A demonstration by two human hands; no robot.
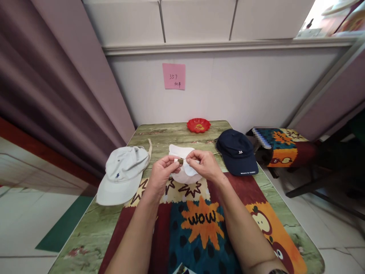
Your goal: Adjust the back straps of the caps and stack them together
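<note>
A white cap point(186, 177) lies at the middle of the table, with its back strap towards me. My left hand point(163, 172) pinches the strap beside a small brass-coloured buckle point(180, 161). From the other side, my right hand point(205, 164) has thumb and fingertips pressed together on the strap, close to the buckle. How the strap end sits in the buckle is too small to make out. Left of my hands rests a light grey cap point(123, 171), its loose strap sticking up. A navy cap point(237, 152) sits to the right.
A red scalloped dish point(199, 125) stands at the table's back edge. Under my forearms spreads a colourful mat point(199, 224) on the green wood-patterned table point(159, 131). A pink note point(173, 76) is stuck on the wall behind. A stool point(285, 148) stands at right.
</note>
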